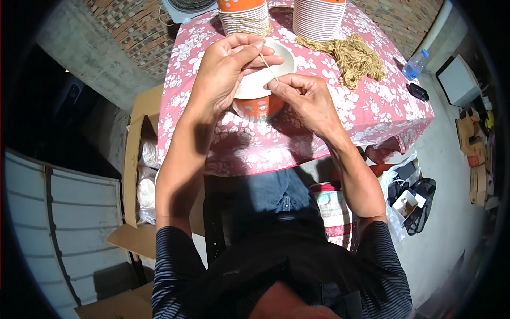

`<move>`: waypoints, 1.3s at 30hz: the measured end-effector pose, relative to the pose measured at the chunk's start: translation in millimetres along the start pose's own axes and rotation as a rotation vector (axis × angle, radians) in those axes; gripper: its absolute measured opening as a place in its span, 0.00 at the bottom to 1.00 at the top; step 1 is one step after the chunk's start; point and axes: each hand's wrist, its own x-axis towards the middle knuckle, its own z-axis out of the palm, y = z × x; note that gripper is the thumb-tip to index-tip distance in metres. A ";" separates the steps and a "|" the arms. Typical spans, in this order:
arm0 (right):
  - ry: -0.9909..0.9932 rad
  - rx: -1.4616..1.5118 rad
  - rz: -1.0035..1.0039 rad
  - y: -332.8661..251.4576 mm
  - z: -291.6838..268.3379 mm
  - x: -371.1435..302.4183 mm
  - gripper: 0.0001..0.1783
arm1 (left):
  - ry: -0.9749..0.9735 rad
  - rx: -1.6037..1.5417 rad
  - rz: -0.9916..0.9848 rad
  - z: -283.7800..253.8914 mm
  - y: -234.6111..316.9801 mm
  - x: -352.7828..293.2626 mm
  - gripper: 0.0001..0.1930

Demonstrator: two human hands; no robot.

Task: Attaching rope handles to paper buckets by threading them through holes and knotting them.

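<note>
A short piece of tan cord (269,67) stretches between my two hands over an orange paper bucket (257,108) with a white inside. My left hand (226,66) pinches its upper end between thumb and forefinger, the other fingers loosely spread. Lower and to the right, my right hand (308,98) grips the other end at the fingertips. The bucket stands on the table just beneath both hands, partly covered by them. A loose bundle of tan cord (364,59) lies on the table beyond my right hand.
Two stacks of nested paper buckets, a left stack (245,21) and a right stack (319,20), stand at the back of the flowered tablecloth (234,151). A plastic bottle (415,66) and a black object (418,91) sit at the right edge. An open cardboard box (133,175) is left.
</note>
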 end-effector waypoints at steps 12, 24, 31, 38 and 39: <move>0.103 -0.013 0.048 -12.6 11.2 -2.5 0.12 | 0.126 1.074 0.281 -2.0 7.7 -34.8 0.17; 0.208 -0.315 -0.219 -5.2 16.9 -0.7 0.10 | -0.132 0.809 0.028 2.0 4.1 -17.8 0.13; 0.211 -0.284 -0.188 -4.7 17.6 -5.1 0.10 | -0.070 0.758 0.065 5.8 -0.4 -20.3 0.11; 0.206 -0.220 -0.222 -5.7 19.5 -8.1 0.09 | 0.033 0.529 0.152 3.0 4.5 -14.7 0.10; 0.205 -0.225 -0.222 -5.0 19.2 -8.5 0.09 | 0.050 0.519 0.135 1.2 6.8 -12.6 0.10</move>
